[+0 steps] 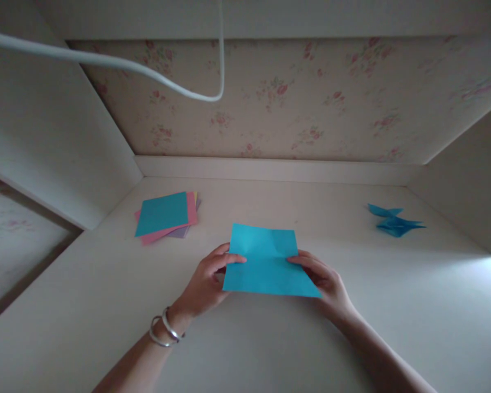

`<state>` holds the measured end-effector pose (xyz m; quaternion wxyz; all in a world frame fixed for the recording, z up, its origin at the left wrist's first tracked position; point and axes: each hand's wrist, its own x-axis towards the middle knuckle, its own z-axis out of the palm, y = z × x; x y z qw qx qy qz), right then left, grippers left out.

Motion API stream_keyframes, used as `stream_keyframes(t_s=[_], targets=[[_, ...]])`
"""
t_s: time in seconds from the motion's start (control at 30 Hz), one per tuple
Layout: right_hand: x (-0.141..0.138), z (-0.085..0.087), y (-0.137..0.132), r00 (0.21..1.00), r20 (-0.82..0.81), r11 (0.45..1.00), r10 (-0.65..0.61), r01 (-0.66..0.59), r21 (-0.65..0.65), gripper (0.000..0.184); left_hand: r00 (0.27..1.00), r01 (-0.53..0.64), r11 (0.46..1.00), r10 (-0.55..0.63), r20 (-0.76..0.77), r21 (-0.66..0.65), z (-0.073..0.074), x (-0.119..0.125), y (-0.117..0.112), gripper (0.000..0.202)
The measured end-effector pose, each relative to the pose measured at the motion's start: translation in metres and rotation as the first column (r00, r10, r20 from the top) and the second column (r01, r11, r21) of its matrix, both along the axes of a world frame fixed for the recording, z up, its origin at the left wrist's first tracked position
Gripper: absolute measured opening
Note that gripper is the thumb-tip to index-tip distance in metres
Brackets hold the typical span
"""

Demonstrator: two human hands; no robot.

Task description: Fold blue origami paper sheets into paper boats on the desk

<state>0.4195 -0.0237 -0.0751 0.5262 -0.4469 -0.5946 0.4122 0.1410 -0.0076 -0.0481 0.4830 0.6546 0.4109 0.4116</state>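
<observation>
A blue sheet of paper [265,267] is held up between both hands, near the middle of the view and tilted toward me. My left hand [210,275] pinches its left edge, thumb on the face and the other fingers behind it. At the right edge, my right hand [325,278] grips the sheet the same way. The fingers behind the paper are mostly hidden. Two silver bangles [166,329] circle my left wrist.
Back left on the white desk [245,349] lies a fanned stack of coloured paper [163,215], blue on top. Folded blue paper shapes [396,221] sit back right. A white cable [147,71] hangs in front of the floral wall panel [278,120]. White side panels flank the desk.
</observation>
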Motion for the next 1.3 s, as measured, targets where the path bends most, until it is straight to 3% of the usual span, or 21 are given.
stream_keyframes(t_s=[0.13, 0.27, 0.4, 0.5, 0.6, 0.73, 0.87, 0.97, 1.3], targets=[[-0.003, 0.005, 0.0, 1.0, 0.025, 0.999, -0.008, 0.009, -0.048, 0.035, 0.996, -0.078, 0.997, 0.078, -0.032, -0.007, 0.002, 0.003, 0.0, 0.013], [-0.012, 0.01, -0.003, 0.995, 0.09, 0.995, 0.033, -0.024, -0.099, 0.04, 0.994, -0.109, 0.993, 0.109, 0.009, -0.04, 0.003, 0.009, -0.002, 0.027], [-0.022, 0.012, -0.003, 0.997, 0.034, 0.985, -0.062, 0.066, -0.159, 0.038, 0.967, -0.183, 0.96, 0.215, 0.134, -0.214, -0.001, 0.016, -0.004, 0.022], [-0.028, 0.01, 0.0, 0.985, -0.043, 0.963, -0.168, 0.155, -0.222, 0.033, 0.919, -0.208, 0.927, 0.295, 0.261, -0.312, -0.004, 0.021, -0.006, 0.046], [-0.031, 0.007, 0.004, 0.96, -0.145, 0.946, -0.239, 0.197, -0.257, 0.04, 0.906, -0.187, 0.925, 0.292, 0.306, -0.33, -0.003, 0.024, -0.008, 0.073], [-0.03, 0.004, 0.005, 0.939, -0.227, 0.942, -0.258, 0.193, -0.274, 0.049, 0.944, -0.174, 0.917, 0.259, 0.203, -0.359, -0.002, 0.024, -0.01, 0.067], [-0.029, 0.003, 0.005, 0.944, -0.212, 0.944, -0.254, 0.193, -0.268, 0.043, 0.964, -0.255, 0.929, 0.266, 0.007, -0.268, -0.005, 0.022, -0.011, 0.042], [-0.028, 0.002, 0.005, 0.941, -0.211, 0.944, -0.264, 0.207, -0.258, 0.038, 0.958, -0.285, 0.944, 0.275, -0.076, -0.169, -0.008, 0.021, -0.011, 0.039], [-0.028, 0.0, 0.006, 0.921, -0.186, 0.92, -0.343, 0.289, -0.267, 0.032, 0.97, -0.117, 0.993, 0.114, -0.213, 0.0, -0.006, 0.02, -0.011, 0.031]])
